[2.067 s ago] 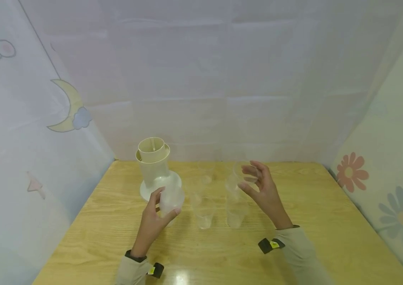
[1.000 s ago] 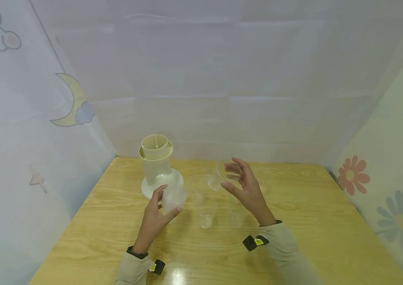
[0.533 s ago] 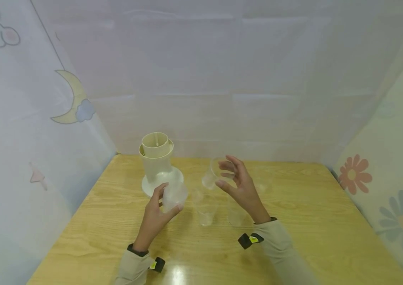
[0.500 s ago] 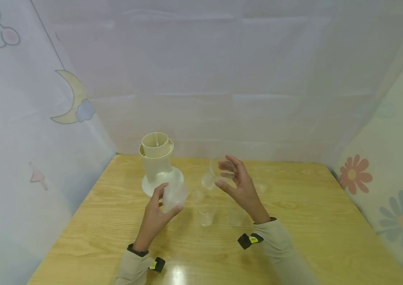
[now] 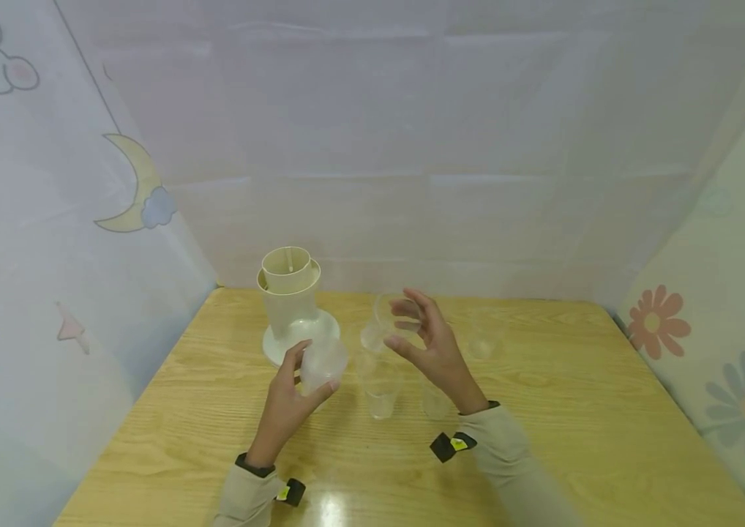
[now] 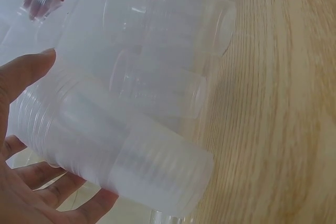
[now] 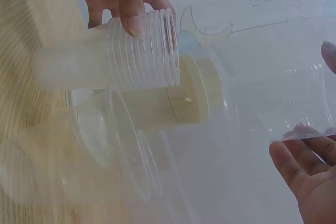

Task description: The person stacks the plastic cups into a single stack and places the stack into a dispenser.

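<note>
The tube stand [image 5: 290,311] is back left on the surface [image 5: 609,410], behind the cup stack [image 5: 322,366] in the left hand [image 5: 285,406]. The right hand [image 5: 435,351] has one cup [image 5: 381,323]. The front cup [image 5: 380,399] is between the hands (the far cup [image 5: 483,340] is further right).

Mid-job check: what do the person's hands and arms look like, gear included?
The left hand and right hand are ungloved. Pale beige sleeves reach the wrists, where dark bands show; by each wrist is a black block with a yellow patch.
</note>
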A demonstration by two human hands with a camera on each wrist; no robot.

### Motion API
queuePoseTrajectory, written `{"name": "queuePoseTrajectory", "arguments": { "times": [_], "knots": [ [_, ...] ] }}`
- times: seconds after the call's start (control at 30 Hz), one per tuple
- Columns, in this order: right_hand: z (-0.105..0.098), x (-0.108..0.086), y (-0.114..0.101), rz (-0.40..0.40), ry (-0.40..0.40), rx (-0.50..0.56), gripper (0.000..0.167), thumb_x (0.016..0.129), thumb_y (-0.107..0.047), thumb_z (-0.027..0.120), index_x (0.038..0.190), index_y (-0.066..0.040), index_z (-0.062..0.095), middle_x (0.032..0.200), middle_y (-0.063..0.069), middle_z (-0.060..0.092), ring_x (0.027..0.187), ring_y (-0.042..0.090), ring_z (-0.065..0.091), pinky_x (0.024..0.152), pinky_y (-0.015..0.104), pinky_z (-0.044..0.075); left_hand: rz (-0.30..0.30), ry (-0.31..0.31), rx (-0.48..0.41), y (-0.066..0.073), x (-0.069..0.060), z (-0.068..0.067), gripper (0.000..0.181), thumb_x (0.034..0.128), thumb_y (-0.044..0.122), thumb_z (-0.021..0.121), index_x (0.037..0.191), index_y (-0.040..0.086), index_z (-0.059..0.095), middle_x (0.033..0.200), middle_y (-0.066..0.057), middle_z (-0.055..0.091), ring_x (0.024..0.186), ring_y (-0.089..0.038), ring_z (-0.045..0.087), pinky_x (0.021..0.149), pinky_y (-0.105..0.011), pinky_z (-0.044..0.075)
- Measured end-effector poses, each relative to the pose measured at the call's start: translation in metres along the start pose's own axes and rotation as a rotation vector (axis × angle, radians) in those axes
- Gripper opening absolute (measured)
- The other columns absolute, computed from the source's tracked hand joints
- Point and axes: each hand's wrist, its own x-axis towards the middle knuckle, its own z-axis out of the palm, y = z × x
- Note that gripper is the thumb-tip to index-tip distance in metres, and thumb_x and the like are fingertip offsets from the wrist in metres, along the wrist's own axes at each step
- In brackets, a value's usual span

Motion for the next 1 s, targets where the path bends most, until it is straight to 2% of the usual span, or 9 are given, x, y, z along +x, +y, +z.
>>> {"name": "queuePoseTrajectory", "arguments": {
  "times": [0.13,0.27,0.37,0.43,0.5,0.7,0.93,1.0],
  "knots": [
    [0.005,0.001,-0.001,0.004,-0.012,0.001,0.075,0.088,0.007,0.071,0.151,0.000,0.030,0.139,0.027,0.050,0.126,0.040,0.050,0.100,0.031,0.048,0.006,-0.003,-0.002,0.000,0.000,-0.001,0.078,0.0833,0.026,0.084,0.147,0.011,0.041,0.132,-0.018,0.057,0.119,-0.033,0.055,0.093,-0.058,0.047],
    [0.011,0.002,-0.001,0.014,-0.021,0.001,0.078,0.086,0.011,0.072,0.151,0.001,0.029,0.139,0.027,0.049,0.126,0.042,0.049,0.100,0.044,0.048,0.005,-0.007,-0.006,-0.002,0.000,-0.001,0.077,0.0839,0.026,0.083,0.147,0.012,0.041,0.132,-0.018,0.057,0.119,-0.033,0.055,0.093,-0.059,0.047],
    [0.016,0.004,0.000,0.010,-0.030,0.015,0.078,0.085,0.011,0.072,0.150,0.005,0.028,0.139,0.032,0.048,0.126,0.047,0.047,0.101,0.043,0.047,0.001,-0.011,-0.009,-0.002,0.001,-0.001,0.078,0.0837,0.027,0.083,0.147,0.012,0.041,0.133,-0.019,0.057,0.120,-0.034,0.055,0.093,-0.059,0.046],
    [0.019,0.005,0.000,0.008,-0.035,0.028,0.077,0.086,0.011,0.071,0.149,0.006,0.027,0.138,0.033,0.047,0.126,0.050,0.046,0.101,0.038,0.048,-0.003,-0.013,-0.012,-0.003,0.000,-0.001,0.078,0.0835,0.026,0.084,0.147,0.012,0.041,0.133,-0.020,0.057,0.121,-0.035,0.054,0.094,-0.060,0.046],
    [0.023,0.006,-0.001,0.012,-0.041,0.033,0.076,0.087,0.009,0.071,0.150,0.005,0.028,0.138,0.032,0.047,0.126,0.048,0.047,0.101,0.036,0.048,-0.005,-0.011,-0.010,-0.002,0.000,-0.002,0.079,0.0833,0.026,0.084,0.148,0.012,0.040,0.134,-0.020,0.057,0.121,-0.035,0.054,0.094,-0.060,0.046],
    [0.036,0.009,-0.002,0.025,-0.075,0.056,0.077,0.089,0.003,0.072,0.152,-0.005,0.029,0.140,0.025,0.048,0.129,0.038,0.048,0.101,0.050,0.046,-0.011,0.005,-0.007,-0.003,-0.003,-0.005,0.080,0.0824,0.026,0.085,0.147,0.013,0.040,0.130,-0.016,0.059,0.120,-0.032,0.054,0.094,-0.058,0.046],
    [0.048,0.011,-0.002,0.030,-0.086,0.080,0.075,0.091,-0.007,0.073,0.152,-0.003,0.029,0.140,0.024,0.050,0.128,0.038,0.049,0.101,0.046,0.047,0.003,0.015,-0.016,-0.004,-0.004,-0.009,0.077,0.0824,0.019,0.084,0.146,0.011,0.041,0.130,-0.016,0.059,0.122,-0.033,0.053,0.093,-0.059,0.046],
    [0.052,0.011,0.002,0.038,-0.088,0.088,0.076,0.090,-0.004,0.074,0.152,-0.005,0.030,0.140,0.022,0.050,0.129,0.037,0.049,0.101,0.048,0.046,0.006,0.015,-0.013,-0.005,-0.004,-0.011,0.076,0.0825,0.019,0.084,0.145,0.012,0.042,0.130,-0.016,0.059,0.121,-0.034,0.054,0.093,-0.059,0.047]
  ]
}}
